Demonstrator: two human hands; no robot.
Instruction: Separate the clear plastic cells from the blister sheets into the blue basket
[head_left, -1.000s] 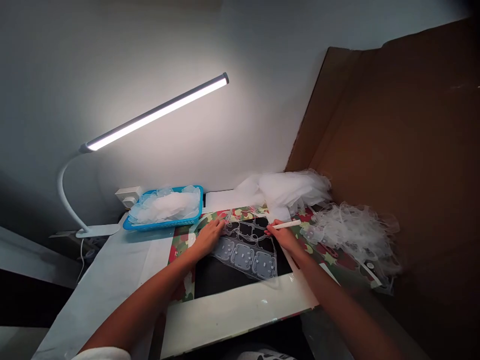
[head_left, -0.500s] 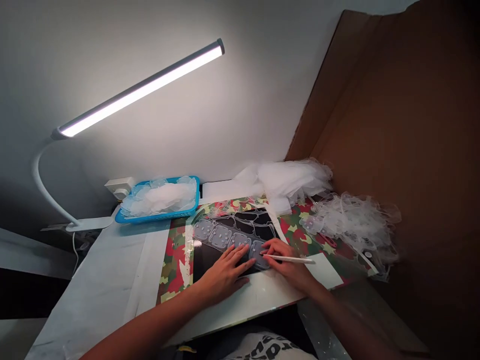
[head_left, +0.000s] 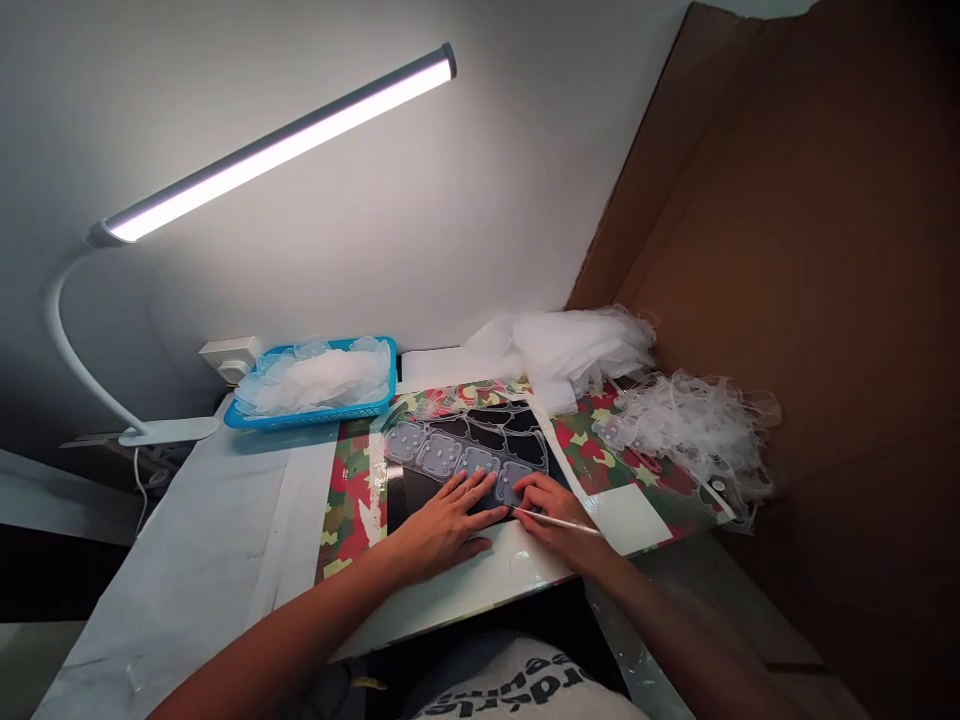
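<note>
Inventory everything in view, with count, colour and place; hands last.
Lamp: one, white and grey, upper left
Basket: one, blue, back left
Thin pieces: many, whitish, in basket
Box: one, white, left of basket
Sheets: one pile, white, back
Scraps: one heap, clear, right
Board: one, camouflage, centre
Mat: one, black, on board
Panelled sheet: one, clear and grey, on mat
Pen-like tool: one, white, centre
Cardboard: one, brown, right
Wall: one, grey, behind
Table: one, white, left
Shirt: one, pale, bottom
Left hand: one, bare, on panelled sheet
Right hand: one, bare, gripping tool
</note>
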